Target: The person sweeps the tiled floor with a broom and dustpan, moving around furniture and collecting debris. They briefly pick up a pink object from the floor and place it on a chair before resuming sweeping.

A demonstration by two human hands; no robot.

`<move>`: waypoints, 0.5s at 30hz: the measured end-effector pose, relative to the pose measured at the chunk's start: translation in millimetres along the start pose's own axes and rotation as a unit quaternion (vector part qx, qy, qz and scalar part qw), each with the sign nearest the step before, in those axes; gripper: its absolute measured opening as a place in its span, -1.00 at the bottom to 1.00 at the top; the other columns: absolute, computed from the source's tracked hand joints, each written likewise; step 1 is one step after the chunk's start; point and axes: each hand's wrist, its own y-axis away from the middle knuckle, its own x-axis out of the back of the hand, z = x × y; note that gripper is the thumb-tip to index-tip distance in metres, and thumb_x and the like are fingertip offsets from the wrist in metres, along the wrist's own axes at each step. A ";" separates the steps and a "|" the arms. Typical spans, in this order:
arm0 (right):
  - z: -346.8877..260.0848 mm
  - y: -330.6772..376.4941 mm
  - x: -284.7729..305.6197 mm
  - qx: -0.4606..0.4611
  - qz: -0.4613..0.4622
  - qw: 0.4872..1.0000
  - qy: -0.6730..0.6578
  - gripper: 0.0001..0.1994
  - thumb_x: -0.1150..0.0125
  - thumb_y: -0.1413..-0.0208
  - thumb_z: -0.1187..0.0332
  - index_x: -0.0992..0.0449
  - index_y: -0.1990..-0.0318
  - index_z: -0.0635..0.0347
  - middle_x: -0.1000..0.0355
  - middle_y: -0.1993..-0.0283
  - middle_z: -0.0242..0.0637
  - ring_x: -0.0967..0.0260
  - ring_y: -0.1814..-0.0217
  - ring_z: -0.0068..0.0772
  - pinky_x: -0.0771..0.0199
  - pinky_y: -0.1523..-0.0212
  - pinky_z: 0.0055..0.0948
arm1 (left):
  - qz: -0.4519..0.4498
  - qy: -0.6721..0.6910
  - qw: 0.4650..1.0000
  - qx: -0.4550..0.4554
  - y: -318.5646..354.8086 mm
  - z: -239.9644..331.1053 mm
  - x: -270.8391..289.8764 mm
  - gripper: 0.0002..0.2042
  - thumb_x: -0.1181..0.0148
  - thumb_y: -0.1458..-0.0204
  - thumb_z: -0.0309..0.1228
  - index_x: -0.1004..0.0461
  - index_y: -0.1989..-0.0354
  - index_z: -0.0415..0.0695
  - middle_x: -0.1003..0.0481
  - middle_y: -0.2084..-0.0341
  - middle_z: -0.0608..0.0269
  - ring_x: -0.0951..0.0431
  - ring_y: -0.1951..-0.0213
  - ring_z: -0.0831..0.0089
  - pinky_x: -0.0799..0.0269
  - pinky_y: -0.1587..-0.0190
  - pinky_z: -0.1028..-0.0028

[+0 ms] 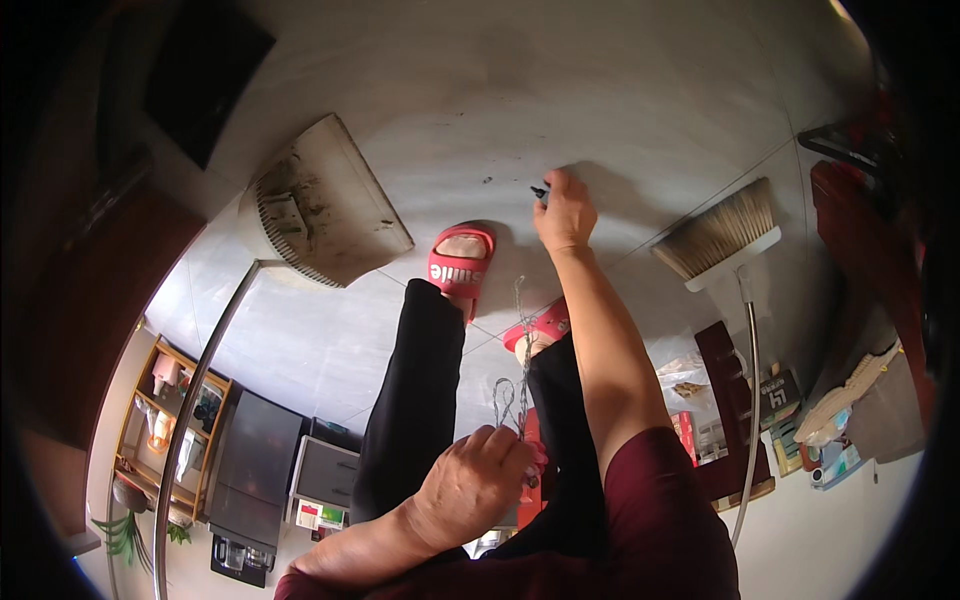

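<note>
My left hand (470, 487), closed in front of my body, grips a thin silvery twisted strand (523, 370). Loops of the strand rise from the fingers, and one end reaches up between my legs; its kind is not clear. My right hand (566, 212) is stretched out low over the floor. Its fingers are closed on a small dark object (540, 191), mostly covered by the fingers and too small to name. Dark specks lie on the grey tiles just left of that hand.
A dirty white dustpan (335, 205) with a long metal handle is at the left. To the right lies a broom (720, 235) with a bent-looking pole. My feet wear red slippers (462, 255). Farther out are a wooden shelf (170, 420) and dark red furniture (735, 410).
</note>
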 end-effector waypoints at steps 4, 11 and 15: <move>-4.0 -0.4 -0.3 -0.060 -0.063 0.996 0.012 -0.70 -0.30 0.33 0.34 -0.36 0.36 0.03 -0.37 0.34 -0.33 -0.35 0.27 -0.23 -0.40 0.36 -0.24 | 0.008 0.003 1.000 0.004 1.4 -0.4 3.2 -0.81 -0.16 0.24 -0.51 -0.39 0.38 -0.18 -0.33 0.50 0.22 -0.39 0.46 0.31 -0.40 0.40 0.40; -28.7 10.3 13.1 -0.052 -0.109 0.976 -0.184 -0.79 -0.19 0.29 0.35 -0.36 0.43 0.13 -0.39 0.44 -0.27 -0.37 0.38 -0.11 -0.38 0.37 -0.21 | 0.012 -0.010 1.000 0.003 7.8 -7.4 -5.0 -0.78 -0.16 0.26 -0.52 -0.39 0.35 -0.19 -0.31 0.50 0.21 -0.38 0.46 0.32 -0.41 0.42 0.43; -41.7 -2.5 7.2 -0.022 -0.108 0.982 -0.154 -0.81 -0.19 0.29 0.39 -0.35 0.45 0.17 -0.38 0.47 -0.25 -0.36 0.41 -0.15 -0.36 0.40 -0.28 | 0.021 -0.011 1.000 0.002 10.8 -9.5 -9.6 -0.77 -0.17 0.27 -0.52 -0.39 0.35 -0.20 -0.31 0.50 0.21 -0.39 0.46 0.32 -0.41 0.42 0.42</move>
